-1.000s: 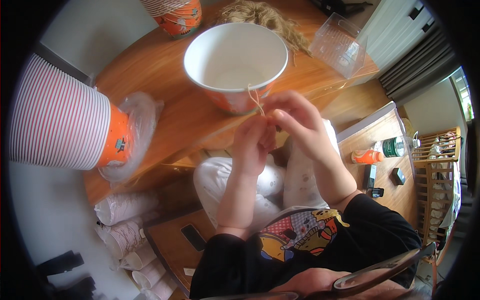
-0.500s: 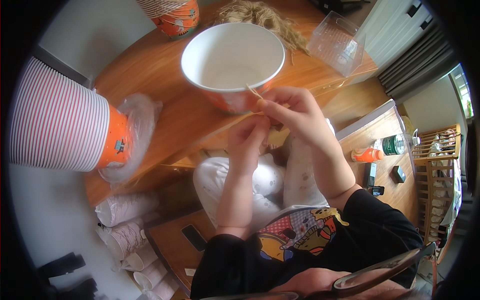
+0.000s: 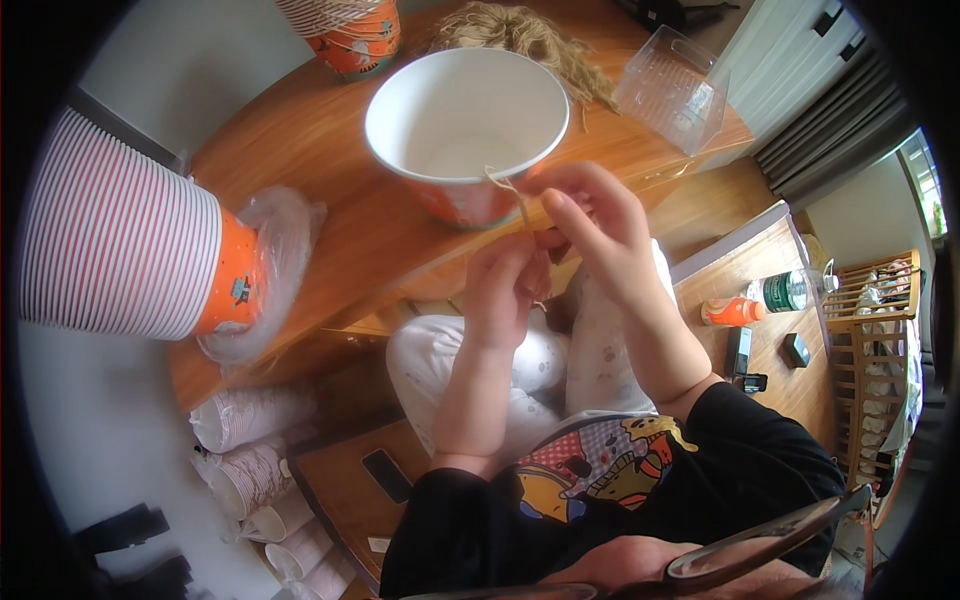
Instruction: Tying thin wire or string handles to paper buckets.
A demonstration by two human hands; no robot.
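A large paper bucket (image 3: 455,200), white inside and orange outside, stands at the front edge of the wooden table. Just in front of its near rim, my left hand (image 3: 500,285) is closed, its thumb and fingers pinching a thin beige string (image 3: 522,208). The string's loose upper end curls up against the rim, and a short bit shows below the left hand. My right hand (image 3: 605,220) is beside it, thumb and index finger bent and apart close to the string. Its lower fingers are partly hidden behind my left hand.
A tall nested stack of paper buckets (image 3: 125,235) lies left in clear plastic wrap (image 3: 290,255). Behind the bucket are a tangled string bundle (image 3: 520,35), an orange bucket stack (image 3: 355,40) with strings and a clear plastic box (image 3: 675,90). A side table (image 3: 780,375) holds bottles (image 3: 785,290).
My right thumb has parted from the index finger, and the pinched string between them has come free, its end now curling. My left hand has shifted slightly right.
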